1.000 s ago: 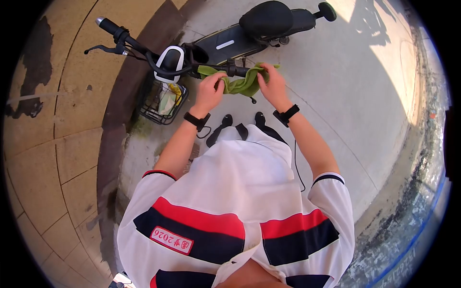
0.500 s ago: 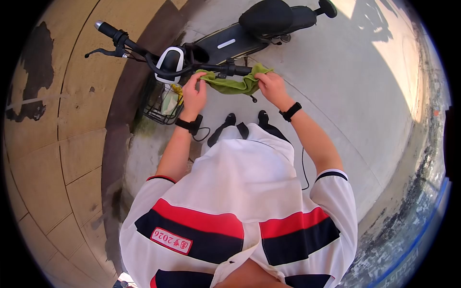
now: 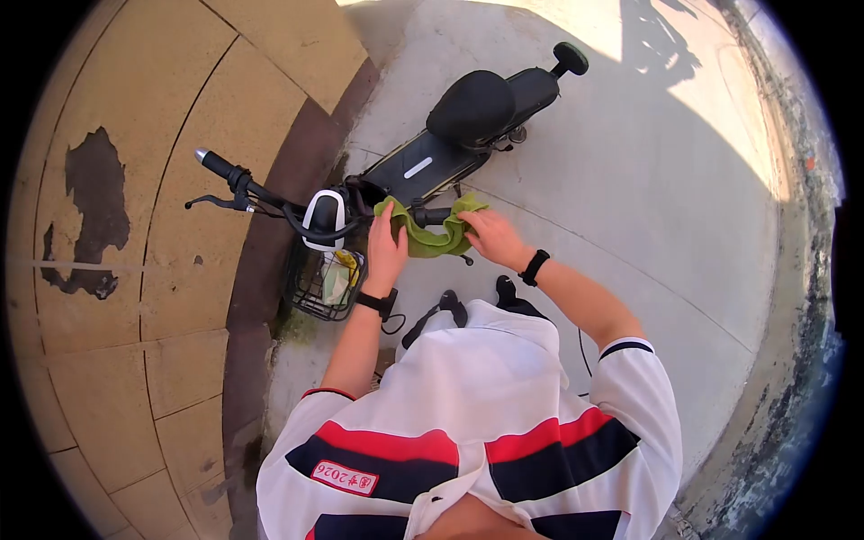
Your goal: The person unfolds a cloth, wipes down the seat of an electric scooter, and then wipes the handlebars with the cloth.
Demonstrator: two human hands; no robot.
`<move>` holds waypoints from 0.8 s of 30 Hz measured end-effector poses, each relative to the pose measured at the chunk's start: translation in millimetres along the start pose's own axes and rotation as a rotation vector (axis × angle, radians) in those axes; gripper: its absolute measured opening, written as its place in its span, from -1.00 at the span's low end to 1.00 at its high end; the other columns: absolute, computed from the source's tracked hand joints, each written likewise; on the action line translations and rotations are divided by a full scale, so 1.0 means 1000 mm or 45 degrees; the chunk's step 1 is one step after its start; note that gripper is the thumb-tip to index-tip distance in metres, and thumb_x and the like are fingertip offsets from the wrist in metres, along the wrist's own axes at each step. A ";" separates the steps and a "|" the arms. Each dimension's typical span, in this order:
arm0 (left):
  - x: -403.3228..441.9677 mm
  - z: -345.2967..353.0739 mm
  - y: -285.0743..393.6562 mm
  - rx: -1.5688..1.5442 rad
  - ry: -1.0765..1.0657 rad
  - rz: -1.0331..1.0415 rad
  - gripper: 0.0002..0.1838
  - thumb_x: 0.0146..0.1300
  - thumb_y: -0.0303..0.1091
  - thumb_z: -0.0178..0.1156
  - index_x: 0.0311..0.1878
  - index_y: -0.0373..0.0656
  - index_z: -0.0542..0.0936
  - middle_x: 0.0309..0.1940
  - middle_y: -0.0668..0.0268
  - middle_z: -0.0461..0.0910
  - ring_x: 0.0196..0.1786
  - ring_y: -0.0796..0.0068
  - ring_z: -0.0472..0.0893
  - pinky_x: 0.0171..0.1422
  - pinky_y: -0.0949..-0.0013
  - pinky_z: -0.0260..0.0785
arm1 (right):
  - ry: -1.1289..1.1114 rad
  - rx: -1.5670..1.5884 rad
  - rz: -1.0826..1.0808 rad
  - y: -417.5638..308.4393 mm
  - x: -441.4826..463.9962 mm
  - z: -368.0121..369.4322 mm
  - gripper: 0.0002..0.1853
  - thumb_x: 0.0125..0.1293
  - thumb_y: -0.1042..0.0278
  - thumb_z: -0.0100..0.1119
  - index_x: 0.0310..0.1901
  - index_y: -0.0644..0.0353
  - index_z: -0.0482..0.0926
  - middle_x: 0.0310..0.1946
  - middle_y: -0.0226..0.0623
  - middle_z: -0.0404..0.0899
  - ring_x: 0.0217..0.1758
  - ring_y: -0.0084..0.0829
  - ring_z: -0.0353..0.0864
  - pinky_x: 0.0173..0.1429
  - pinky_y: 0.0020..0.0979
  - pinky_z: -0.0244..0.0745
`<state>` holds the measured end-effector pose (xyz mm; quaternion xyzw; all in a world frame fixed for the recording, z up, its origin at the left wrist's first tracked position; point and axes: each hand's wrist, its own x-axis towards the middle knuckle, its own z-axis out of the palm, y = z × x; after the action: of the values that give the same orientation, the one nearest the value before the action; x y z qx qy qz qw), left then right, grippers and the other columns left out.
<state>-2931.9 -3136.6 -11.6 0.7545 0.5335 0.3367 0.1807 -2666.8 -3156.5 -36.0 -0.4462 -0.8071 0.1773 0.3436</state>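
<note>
A green cloth (image 3: 430,241) hangs in a sagging curve between my two hands, next to the near handlebar grip (image 3: 436,217) of a black electric scooter (image 3: 396,171). My left hand (image 3: 387,247) pinches its left end, close to the handlebar stem. Its right end is gripped by my right hand (image 3: 495,238), just past the tip of the handlebar. Part of the grip and its lever are hidden behind the cloth. The white-rimmed headlight unit (image 3: 326,220) sits left of my left hand.
A wire basket (image 3: 310,286) with a yellow and pale green packet (image 3: 340,275) hangs at the scooter's front. The far handlebar grip (image 3: 216,165) and brake lever point toward the tan wall (image 3: 198,288) on the left. The black seat (image 3: 472,108) is farther back.
The view has shifted, so scooter and hands appear lower. My hands have come closer together, and the cloth between them is more bunched and droops more.
</note>
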 end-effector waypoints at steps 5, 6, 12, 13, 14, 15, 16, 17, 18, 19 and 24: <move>-0.005 -0.023 -0.017 0.136 0.216 -0.211 -0.22 0.25 -0.43 0.22 0.48 -0.36 0.11 0.35 -0.19 0.31 0.37 -0.20 0.33 0.47 0.02 0.16 | -0.031 0.029 -0.081 -0.001 0.029 0.012 -0.48 0.20 0.40 0.27 0.21 0.16 0.40 -0.03 -0.06 0.58 0.05 -0.03 0.56 0.11 -0.14 0.48; -0.007 -0.028 -0.022 0.147 0.278 -0.262 -0.21 0.25 -0.43 0.23 0.48 -0.38 0.10 0.35 -0.20 0.31 0.38 -0.20 0.32 0.47 0.02 0.16 | -0.020 0.041 -0.094 0.001 0.034 0.016 -0.47 0.21 0.36 0.27 0.22 0.16 0.39 -0.02 -0.05 0.58 0.04 -0.03 0.56 0.11 -0.14 0.48; -0.020 -0.044 -0.035 0.119 0.270 -0.421 -0.20 0.26 -0.39 0.25 0.48 -0.40 0.10 0.37 -0.22 0.29 0.40 -0.18 0.31 0.48 0.05 0.15 | -0.290 -0.075 0.061 0.011 0.052 0.023 -0.40 0.35 -0.11 0.16 0.23 0.17 0.39 -0.24 -0.02 0.67 -0.24 0.04 0.66 -0.13 -0.09 0.58; -0.021 -0.041 -0.035 0.107 0.246 -0.425 -0.21 0.26 -0.39 0.25 0.48 -0.40 0.11 0.37 -0.21 0.29 0.40 -0.18 0.31 0.48 0.06 0.15 | -0.315 -0.083 0.053 0.013 0.054 0.023 -0.40 0.35 -0.13 0.15 0.22 0.17 0.40 -0.27 -0.04 0.67 -0.27 0.04 0.66 -0.16 -0.09 0.58; -0.021 -0.037 -0.035 0.096 0.224 -0.429 -0.22 0.27 -0.38 0.25 0.47 -0.40 0.11 0.37 -0.21 0.29 0.40 -0.18 0.31 0.48 0.06 0.16 | -0.340 -0.091 0.045 0.016 0.056 0.023 -0.39 0.35 -0.16 0.14 0.21 0.16 0.41 -0.29 -0.05 0.68 -0.30 0.04 0.66 -0.19 -0.09 0.58; -0.020 -0.035 -0.033 0.135 0.174 -0.431 -0.23 0.28 -0.36 0.24 0.47 -0.40 0.13 0.38 -0.20 0.29 0.40 -0.17 0.32 0.47 0.06 0.17 | -0.365 -0.101 0.037 0.018 0.057 0.024 -0.38 0.34 -0.19 0.13 0.20 0.16 0.42 -0.32 -0.06 0.68 -0.33 0.04 0.66 -0.22 -0.08 0.58; -0.019 -0.031 -0.030 0.141 0.139 -0.416 -0.23 0.28 -0.35 0.24 0.47 -0.39 0.13 0.37 -0.20 0.29 0.40 -0.17 0.32 0.47 0.06 0.17 | -0.345 -0.082 0.019 0.022 0.057 0.027 -0.39 0.34 -0.19 0.13 0.19 0.16 0.43 -0.32 -0.07 0.68 -0.33 0.04 0.66 -0.22 -0.08 0.58; -0.018 -0.027 -0.026 0.147 0.103 -0.402 -0.23 0.28 -0.35 0.24 0.47 -0.38 0.14 0.37 -0.20 0.30 0.40 -0.17 0.32 0.47 0.06 0.17 | -0.326 -0.063 0.002 0.025 0.056 0.030 -0.39 0.34 -0.19 0.13 0.18 0.16 0.44 -0.31 -0.08 0.68 -0.34 0.04 0.66 -0.22 -0.08 0.58; -0.015 -0.022 -0.018 0.151 0.066 -0.389 -0.24 0.28 -0.34 0.25 0.47 -0.37 0.14 0.36 -0.20 0.31 0.39 -0.17 0.32 0.47 0.05 0.17 | -0.309 -0.046 -0.014 0.025 0.056 0.028 -0.40 0.34 -0.20 0.13 0.17 0.16 0.45 -0.31 -0.09 0.68 -0.34 0.04 0.66 -0.22 -0.08 0.58; -0.013 -0.017 -0.006 0.174 0.064 -0.397 -0.26 0.29 -0.31 0.25 0.46 -0.34 0.18 0.33 -0.20 0.33 0.39 -0.19 0.31 0.48 0.04 0.16 | -0.311 -0.054 -0.016 0.025 0.054 0.027 -0.40 0.35 -0.18 0.12 0.18 0.16 0.44 -0.29 -0.10 0.68 -0.32 0.03 0.67 -0.21 -0.09 0.59; -0.002 0.002 0.009 0.337 0.067 -0.268 -0.29 0.26 -0.29 0.28 0.42 -0.31 0.26 0.30 -0.22 0.35 0.41 -0.24 0.26 0.49 -0.02 0.13 | -0.174 -0.018 -0.141 0.030 0.043 0.028 -0.47 0.38 -0.02 0.13 0.24 0.15 0.42 -0.11 -0.15 0.64 -0.11 -0.10 0.66 -0.06 -0.18 0.59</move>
<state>-2924.9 -3141.7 -8.1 0.7027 0.6539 0.2622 0.0999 -2685.0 -3103.5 -56.1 -0.3901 -0.8534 0.1824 0.2937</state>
